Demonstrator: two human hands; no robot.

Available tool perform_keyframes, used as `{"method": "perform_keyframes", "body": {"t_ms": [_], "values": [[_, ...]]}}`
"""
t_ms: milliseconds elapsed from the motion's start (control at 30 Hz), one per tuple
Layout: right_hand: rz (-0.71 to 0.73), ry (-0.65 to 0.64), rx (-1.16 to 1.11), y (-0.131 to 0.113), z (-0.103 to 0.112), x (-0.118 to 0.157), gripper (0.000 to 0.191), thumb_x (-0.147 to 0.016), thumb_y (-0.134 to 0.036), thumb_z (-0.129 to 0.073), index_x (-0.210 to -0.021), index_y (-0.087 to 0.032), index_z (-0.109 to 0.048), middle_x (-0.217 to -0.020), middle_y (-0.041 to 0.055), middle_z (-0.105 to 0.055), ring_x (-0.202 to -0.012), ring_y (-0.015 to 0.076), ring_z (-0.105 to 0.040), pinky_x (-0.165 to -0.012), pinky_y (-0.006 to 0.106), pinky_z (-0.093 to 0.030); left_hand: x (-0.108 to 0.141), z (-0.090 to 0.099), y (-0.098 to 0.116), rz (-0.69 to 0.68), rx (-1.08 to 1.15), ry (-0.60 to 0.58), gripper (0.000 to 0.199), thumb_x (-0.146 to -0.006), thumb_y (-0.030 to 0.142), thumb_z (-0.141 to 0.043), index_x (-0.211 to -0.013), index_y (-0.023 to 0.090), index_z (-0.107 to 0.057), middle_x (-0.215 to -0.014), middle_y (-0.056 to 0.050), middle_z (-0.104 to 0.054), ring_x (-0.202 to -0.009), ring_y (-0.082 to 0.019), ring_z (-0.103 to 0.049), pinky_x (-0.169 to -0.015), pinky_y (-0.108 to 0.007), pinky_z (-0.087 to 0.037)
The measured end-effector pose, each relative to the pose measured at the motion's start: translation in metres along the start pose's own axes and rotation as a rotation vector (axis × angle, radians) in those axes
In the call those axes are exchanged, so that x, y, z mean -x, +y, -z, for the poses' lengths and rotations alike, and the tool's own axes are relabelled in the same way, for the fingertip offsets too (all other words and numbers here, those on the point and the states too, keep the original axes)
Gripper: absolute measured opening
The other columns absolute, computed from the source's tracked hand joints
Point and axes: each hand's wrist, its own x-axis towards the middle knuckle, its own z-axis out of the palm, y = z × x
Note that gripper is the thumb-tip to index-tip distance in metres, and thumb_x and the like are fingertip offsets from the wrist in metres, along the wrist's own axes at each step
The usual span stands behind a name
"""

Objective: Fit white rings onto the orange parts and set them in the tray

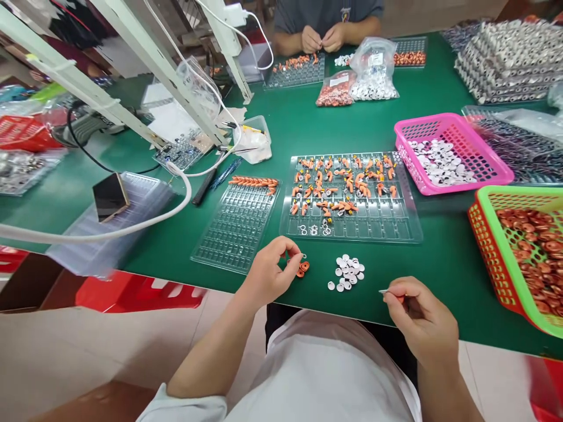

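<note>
My left hand (275, 272) pinches a small pale ring (304, 256) between thumb and forefinger, just above a few orange round pieces (302, 269) on the green table. My right hand (420, 316) is closed on a small white disc (383, 291), seen edge-on, with something orange at the fingertips. Between the hands lies a loose pile of white discs (349, 269). Beyond them, a clear compartment tray (387, 225) holds rows of orange curved parts and some white rings. Left of it, another clear tray (233, 228) has orange parts along its far edge.
A pink basket (461, 126) of white pieces and a green basket (488, 234) of copper-coloured pieces stand at the right. A white cable (145, 225) crosses the left side near a phone (109, 198). Across the table, another person's hands (323, 40) work.
</note>
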Motion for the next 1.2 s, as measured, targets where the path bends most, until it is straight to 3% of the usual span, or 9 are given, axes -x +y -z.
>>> {"method": "perform_keyframes", "body": {"t_ms": [233, 467, 667, 767, 867, 1000, 1200], "values": [[0.008, -0.064, 0.014, 0.006, 0.004, 0.001, 0.006, -0.092, -0.023, -0.063, -0.087, -0.024, -0.061, -0.082, 0.0028, -0.059, -0.065, 0.0147, -0.053, -0.051, 0.026, -0.042, -0.037, 0.002, 0.004, -0.1, -0.127, 0.02, 0.007, -0.09, 0.018, -0.051, -0.084, 0.019, -0.054, -0.084, -0.003, -0.063, -0.077, -0.017, -0.06, -0.067, -0.028, -0.046], [0.03, -0.076, -0.017, 0.005, 0.002, -0.003, 0.007, -0.093, -0.021, -0.06, -0.086, -0.024, -0.06, -0.08, 0.0018, -0.059, -0.064, 0.0143, -0.053, -0.052, 0.026, -0.043, -0.09, -0.004, -0.002, -0.068, -0.321, -0.259, 0.009, -0.085, 0.014, -0.051, -0.081, 0.018, -0.058, -0.082, -0.005, -0.067, -0.073, -0.02, -0.06, -0.062, -0.029, -0.043], [0.031, -0.099, -0.037, 0.006, 0.002, -0.003, 0.009, -0.092, -0.017, -0.06, -0.087, -0.024, -0.061, -0.08, 0.0015, -0.059, -0.064, 0.0139, -0.051, -0.054, 0.026, -0.042, -0.103, -0.01, -0.006, -0.069, -0.393, -0.295, 0.008, -0.082, 0.014, -0.056, -0.078, 0.018, -0.06, -0.079, -0.005, -0.067, -0.072, -0.022, -0.059, -0.06, -0.03, -0.039], [0.014, -0.105, -0.055, 0.006, 0.002, -0.003, 0.011, -0.092, -0.015, -0.059, -0.086, -0.024, -0.06, -0.08, 0.0011, -0.058, -0.065, 0.0141, -0.051, -0.055, 0.027, -0.041, -0.096, -0.008, 0.001, -0.091, -0.393, -0.276, 0.009, -0.088, 0.021, -0.057, -0.08, 0.018, -0.059, -0.082, -0.005, -0.066, -0.075, -0.022, -0.059, -0.064, -0.031, -0.041], [0.006, -0.113, -0.099, 0.006, 0.003, -0.003, 0.012, -0.091, -0.014, -0.06, -0.086, -0.025, -0.06, -0.08, 0.0009, -0.058, -0.067, 0.0147, -0.051, -0.056, 0.027, -0.041, -0.076, -0.008, 0.014, -0.196, -0.333, -0.236, 0.009, -0.091, 0.017, -0.055, -0.082, 0.018, -0.058, -0.084, -0.006, -0.065, -0.08, -0.021, -0.058, -0.071, -0.033, -0.044], [-0.005, -0.115, -0.155, 0.005, 0.006, -0.002, 0.013, -0.092, -0.013, -0.06, -0.088, -0.026, -0.061, -0.08, 0.0008, -0.057, -0.07, 0.0156, -0.052, -0.057, 0.028, -0.041, -0.034, -0.012, 0.028, -0.297, -0.165, -0.34, 0.008, -0.092, 0.013, -0.055, -0.085, 0.017, -0.059, -0.087, -0.006, -0.065, -0.084, -0.021, -0.057, -0.073, -0.032, -0.047], [-0.004, -0.113, -0.17, 0.005, 0.005, -0.001, 0.013, -0.092, -0.013, -0.06, -0.089, -0.026, -0.061, -0.08, 0.0009, -0.057, -0.071, 0.0159, -0.052, -0.057, 0.028, -0.04, 0.006, -0.03, 0.028, -0.245, -0.175, -0.392, 0.013, -0.095, 0.012, -0.053, -0.101, 0.015, -0.064, -0.098, -0.007, -0.067, -0.091, -0.022, -0.058, -0.076, -0.034, -0.049]]}}
